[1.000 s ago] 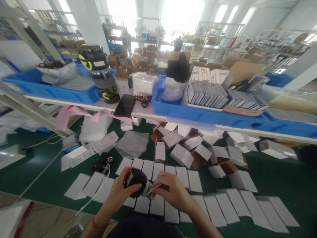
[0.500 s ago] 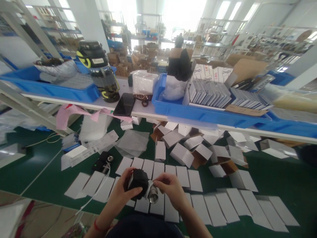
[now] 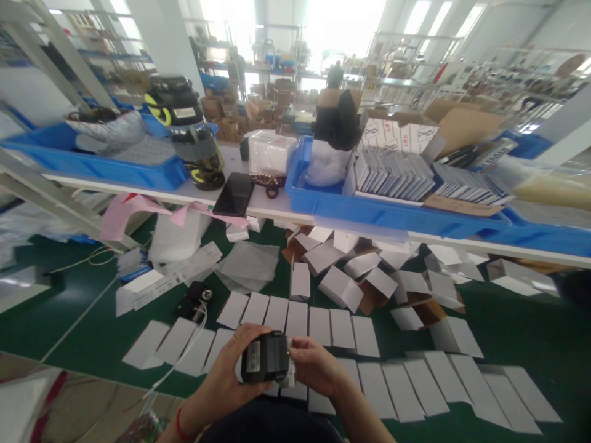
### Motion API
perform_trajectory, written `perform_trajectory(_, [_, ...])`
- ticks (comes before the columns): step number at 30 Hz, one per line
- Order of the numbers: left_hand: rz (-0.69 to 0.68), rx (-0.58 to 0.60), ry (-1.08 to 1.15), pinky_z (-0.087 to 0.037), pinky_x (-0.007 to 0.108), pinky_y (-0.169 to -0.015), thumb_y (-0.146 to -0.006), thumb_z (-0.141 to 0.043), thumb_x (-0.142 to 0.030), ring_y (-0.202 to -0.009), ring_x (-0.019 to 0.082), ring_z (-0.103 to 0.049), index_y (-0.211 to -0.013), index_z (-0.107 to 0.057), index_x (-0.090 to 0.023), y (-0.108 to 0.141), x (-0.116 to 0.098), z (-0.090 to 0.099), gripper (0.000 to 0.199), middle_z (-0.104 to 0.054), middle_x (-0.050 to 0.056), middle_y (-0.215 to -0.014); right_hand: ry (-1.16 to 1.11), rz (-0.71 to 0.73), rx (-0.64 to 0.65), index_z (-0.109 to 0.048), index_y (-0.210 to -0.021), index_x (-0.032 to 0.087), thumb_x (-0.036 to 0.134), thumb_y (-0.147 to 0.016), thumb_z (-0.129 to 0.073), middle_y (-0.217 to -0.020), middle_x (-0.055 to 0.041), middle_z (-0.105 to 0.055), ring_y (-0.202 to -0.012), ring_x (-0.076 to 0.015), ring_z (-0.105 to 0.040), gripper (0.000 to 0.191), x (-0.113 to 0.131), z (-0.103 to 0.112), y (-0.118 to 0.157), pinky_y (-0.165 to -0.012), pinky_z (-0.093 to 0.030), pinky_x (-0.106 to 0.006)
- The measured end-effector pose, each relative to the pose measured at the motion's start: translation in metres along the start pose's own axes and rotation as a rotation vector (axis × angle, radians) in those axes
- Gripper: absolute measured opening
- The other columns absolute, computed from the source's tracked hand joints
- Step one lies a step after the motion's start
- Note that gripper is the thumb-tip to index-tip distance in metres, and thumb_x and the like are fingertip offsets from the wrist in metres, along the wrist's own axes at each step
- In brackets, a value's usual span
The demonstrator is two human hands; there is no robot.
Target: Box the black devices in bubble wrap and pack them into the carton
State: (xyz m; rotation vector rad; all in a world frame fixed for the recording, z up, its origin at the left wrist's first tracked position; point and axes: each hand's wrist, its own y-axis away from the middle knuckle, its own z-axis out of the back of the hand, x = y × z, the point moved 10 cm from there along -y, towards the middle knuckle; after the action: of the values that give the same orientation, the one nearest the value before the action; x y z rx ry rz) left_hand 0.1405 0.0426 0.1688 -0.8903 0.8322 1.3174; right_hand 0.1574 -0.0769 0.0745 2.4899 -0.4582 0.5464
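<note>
My left hand (image 3: 237, 363) is closed around the black box-shaped housing of a motorized valve (image 3: 268, 357). A pale label shows on its left end, and its metal fitting is mostly hidden. White cable (image 3: 292, 371) wraps the valve's right end, where the fingertips of my right hand (image 3: 316, 364) pinch it. White boxes (image 3: 320, 327) lie in rows beneath and around both hands. Left of them, on the green table, rests a second black valve (image 3: 192, 299) with a metal fitting and a long white cable trailing toward the front edge.
Open white cartons (image 3: 340, 288) pile up under the shelf (image 3: 277, 211). Above stand a drink bottle (image 3: 191, 138), a phone (image 3: 233, 194) and a blue bin (image 3: 318, 200) with packed booklets. Clear plastic bags (image 3: 247, 266) and paper sheets lie at the left.
The valve has turned in my left hand, so its labelled housing faces up and the metal fitting has swung out of sight. My right fingers stay at the cable end, slightly lower.
</note>
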Motion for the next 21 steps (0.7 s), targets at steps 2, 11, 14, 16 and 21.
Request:
perform_trajectory(2, [-0.035,0.066,0.002,-0.052,0.041,-0.101,-0.071,-0.079,-0.02,-0.115,0.028,-0.063,-0.13,-0.056,-0.028,0.0,0.003,-0.007,0.064,-0.066,0.008,-0.124,0.04,0.007,0.0,-0.072,-0.084,0.01,0.042,-0.059,-0.094,-0.071,-0.0034,-0.068,-0.063,-0.011,-0.062,0.046,-0.002,0.007,-0.001,-0.064,-0.047,-0.024])
perform_trajectory(11, [0.04,0.288,0.048,-0.044,0.042,-0.113,-0.074,-0.076,-0.017,-0.128,0.026,-0.055,-0.136,-0.052,-0.025,-0.013,0.058,-0.032,0.067,-0.06,0.009,-0.138,0.255,0.132,-0.271,-0.074,-0.094,0.013,0.043,-0.064,-0.092,-0.078,-0.0044,-0.073,-0.068,-0.0132,-0.064,0.046,-0.008,0.058,0.006,-0.065,-0.045,-0.024])
perform_trajectory(14, [0.111,0.305,0.098,-0.047,0.042,-0.111,-0.071,-0.082,-0.025,-0.131,0.027,-0.055,-0.139,-0.053,-0.025,-0.034,0.098,-0.03,0.073,-0.058,0.01,-0.143,0.165,0.204,-0.381,-0.075,-0.1,0.014,0.044,-0.066,-0.091,-0.086,-0.0083,-0.076,-0.075,-0.0184,-0.068,0.048,-0.011,0.076,0.01,-0.07,-0.05,-0.029])
perform_trajectory(16, [0.189,0.269,0.086,-0.051,0.039,-0.106,-0.073,-0.079,-0.027,-0.126,0.025,-0.06,-0.13,-0.061,-0.023,-0.056,0.134,-0.025,0.06,-0.064,0.009,-0.136,0.112,0.242,-0.469,-0.075,-0.102,0.016,0.044,-0.065,-0.091,-0.087,-0.0086,-0.077,-0.077,-0.0199,-0.069,0.049,-0.013,0.091,0.015,-0.071,-0.052,-0.03])
perform_trajectory(21, [0.381,0.014,-0.125,-0.055,0.033,-0.096,-0.089,-0.056,-0.022,-0.106,0.021,-0.071,-0.106,-0.069,-0.016,-0.127,0.223,-0.008,0.022,-0.075,0.01,-0.112,0.054,0.281,-0.63,-0.077,-0.096,0.018,0.047,-0.058,-0.094,-0.082,-0.008,-0.077,-0.071,-0.0194,-0.069,0.051,-0.015,0.124,0.026,-0.067,-0.053,-0.029])
